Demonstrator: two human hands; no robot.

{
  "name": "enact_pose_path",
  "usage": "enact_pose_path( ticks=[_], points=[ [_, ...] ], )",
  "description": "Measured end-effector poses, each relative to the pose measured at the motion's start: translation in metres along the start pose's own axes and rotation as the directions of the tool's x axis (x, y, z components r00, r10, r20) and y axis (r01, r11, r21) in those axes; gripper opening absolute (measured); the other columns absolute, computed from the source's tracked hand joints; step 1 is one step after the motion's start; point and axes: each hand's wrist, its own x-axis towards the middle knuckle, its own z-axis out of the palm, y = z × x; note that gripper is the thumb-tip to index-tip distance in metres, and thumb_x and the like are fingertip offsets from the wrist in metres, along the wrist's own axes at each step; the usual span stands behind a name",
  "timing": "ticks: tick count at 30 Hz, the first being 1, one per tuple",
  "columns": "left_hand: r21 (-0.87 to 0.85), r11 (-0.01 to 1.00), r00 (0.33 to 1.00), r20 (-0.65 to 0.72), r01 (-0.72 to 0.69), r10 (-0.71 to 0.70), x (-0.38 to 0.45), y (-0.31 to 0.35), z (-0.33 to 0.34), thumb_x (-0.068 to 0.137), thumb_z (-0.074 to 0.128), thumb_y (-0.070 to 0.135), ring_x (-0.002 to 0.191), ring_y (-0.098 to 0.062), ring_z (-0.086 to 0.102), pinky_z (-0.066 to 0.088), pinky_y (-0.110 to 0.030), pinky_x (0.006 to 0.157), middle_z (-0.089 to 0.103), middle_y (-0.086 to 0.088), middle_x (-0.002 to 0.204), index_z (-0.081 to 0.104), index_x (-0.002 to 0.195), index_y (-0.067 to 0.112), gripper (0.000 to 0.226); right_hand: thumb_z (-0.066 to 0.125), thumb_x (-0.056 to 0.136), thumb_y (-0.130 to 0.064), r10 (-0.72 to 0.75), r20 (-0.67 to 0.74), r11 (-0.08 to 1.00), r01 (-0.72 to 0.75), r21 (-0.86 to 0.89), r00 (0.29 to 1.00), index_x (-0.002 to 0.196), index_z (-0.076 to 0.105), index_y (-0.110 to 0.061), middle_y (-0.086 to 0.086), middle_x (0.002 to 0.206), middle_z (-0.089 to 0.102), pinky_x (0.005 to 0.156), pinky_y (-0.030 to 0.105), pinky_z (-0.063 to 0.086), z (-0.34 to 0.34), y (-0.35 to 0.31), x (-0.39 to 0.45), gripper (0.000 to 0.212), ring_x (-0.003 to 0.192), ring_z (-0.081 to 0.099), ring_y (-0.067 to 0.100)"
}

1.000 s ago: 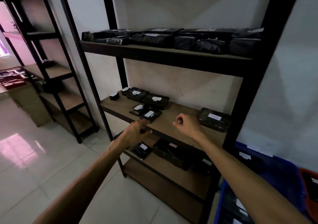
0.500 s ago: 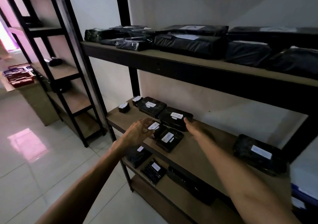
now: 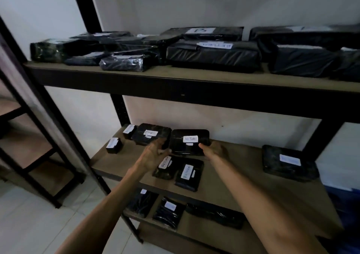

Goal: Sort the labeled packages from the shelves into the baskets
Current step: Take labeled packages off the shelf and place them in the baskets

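Observation:
A black wrapped package with a white label reading RETURN [image 3: 190,141] sits at the back middle of the middle shelf [image 3: 229,177]. My left hand [image 3: 153,154] grips its left edge with curled fingers. My right hand [image 3: 214,149] holds its right edge. Two smaller labeled packages [image 3: 165,167] [image 3: 188,175] lie just in front of it, partly under my left hand. Another labeled package [image 3: 151,134] lies to its left, and one more [image 3: 288,163] lies far right on the same shelf.
Two small labeled boxes [image 3: 114,145] [image 3: 129,130] stand at the shelf's left end. The upper shelf [image 3: 175,78] holds several large black packages, the lower shelf [image 3: 194,228] a few more. A blue basket [image 3: 346,201] shows at the right edge. A second rack [image 3: 29,136] stands left.
I have come closer to the shelf. Both hands moved forward from the shelf's front edge to the RETURN package and now hold its two sides.

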Motion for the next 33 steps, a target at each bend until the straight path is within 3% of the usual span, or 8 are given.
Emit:
enact_pose_path(
  ticks=[3,8,11,15,19,23,29,33],
  points=[
    [-0.052,0.999,1.0,0.014,-0.008,0.008,0.022,-0.014,0.003,0.088,0.067,0.047,0.112,-0.011,0.063,0.054,-0.042,0.096,0.066,0.003,0.124,0.055,0.132,0.021,0.052,0.07,0.089,-0.036,-0.007,-0.226,0.998,0.019,0.054,0.974,0.119,0.062,-0.009,0.013,0.117,0.068,0.077,0.028,0.047,-0.001,-0.021,0.001,0.041,0.102,0.066,0.028],
    [-0.238,0.968,0.996,0.028,0.083,-0.079,0.05,0.001,0.01,0.064,0.066,0.084,0.128,-0.02,0.051,0.044,-0.046,0.109,0.055,-0.001,0.138,0.035,0.146,0.029,0.103,0.076,0.086,-0.02,-0.094,-0.314,0.945,0.184,0.271,0.945,0.114,0.057,-0.01,0.012,0.114,0.068,0.09,0.044,0.057,-0.021,-0.01,-0.024,0.036,0.097,0.068,0.024],
    [-0.381,0.923,0.997,0.071,0.045,-0.019,0.05,0.026,0.008,0.066,0.072,0.074,0.118,-0.014,0.059,0.046,-0.044,0.107,0.062,0.003,0.128,0.044,0.141,0.028,0.092,0.075,0.087,-0.023,-0.153,-0.295,0.909,0.252,0.332,0.943,0.115,0.055,-0.015,0.003,0.111,0.067,0.092,0.043,0.056,-0.035,-0.011,-0.047,0.036,0.099,0.067,0.019],
    [-0.339,0.935,0.988,0.071,-0.106,0.138,0.039,0.046,0.005,0.081,0.066,0.06,0.11,-0.013,0.063,0.052,-0.04,0.099,0.067,0.003,0.118,0.053,0.129,0.021,0.063,0.08,0.081,-0.033,-0.18,-0.341,0.9,0.295,0.322,0.923,0.111,0.056,-0.026,-0.002,0.113,0.068,0.096,0.045,0.054,-0.045,-0.009,-0.073,0.039,0.104,0.066,0.018],
    [-0.358,0.909,0.963,0.083,-0.212,0.257,0.028,0.057,0.0,0.087,0.068,0.05,0.113,-0.009,0.061,0.053,-0.035,0.097,0.067,0.006,0.118,0.051,0.131,0.022,0.054,0.077,0.077,-0.054,-0.203,-0.378,0.922,0.307,0.238,0.903,0.121,0.056,-0.025,-0.007,0.109,0.067,0.082,0.023,0.05,-0.047,-0.018,-0.1,0.057,0.099,0.064,0.008],
    [-0.375,0.896,0.954,0.086,-0.236,0.287,0.022,0.064,-0.002,0.088,0.069,0.045,0.113,-0.011,0.062,0.055,-0.025,0.091,0.066,0.001,0.12,0.05,0.133,0.019,0.055,0.073,0.082,-0.05,-0.203,-0.408,0.918,0.318,0.236,0.89,0.119,0.064,-0.023,-0.008,0.106,0.07,0.066,0.01,0.043,-0.044,-0.023,-0.109,0.046,0.09,0.062,-0.003],
    [-0.413,0.886,0.952,0.119,-0.21,0.281,0.019,0.065,-0.005,0.091,0.068,0.038,0.111,-0.009,0.061,0.054,-0.015,0.083,0.064,0.0,0.121,0.049,0.133,0.017,0.051,0.075,0.082,-0.048,-0.176,-0.412,0.895,0.319,0.312,0.894,0.114,0.067,-0.024,-0.008,0.105,0.072,0.097,0.034,0.052,-0.04,-0.023,-0.108,0.041,0.102,0.067,0.013],
    [-0.441,0.875,0.948,0.138,-0.199,0.286,0.02,0.066,-0.007,0.09,0.067,0.039,0.107,-0.002,0.06,0.055,-0.015,0.082,0.063,0.004,0.119,0.049,0.133,0.02,0.051,0.075,0.08,-0.052,-0.182,-0.444,0.9,0.33,0.283,0.877,0.114,0.066,-0.025,-0.007,0.108,0.072,0.1,0.039,0.051,-0.037,-0.023,-0.109,0.044,0.103,0.066,0.013]
  ],
)
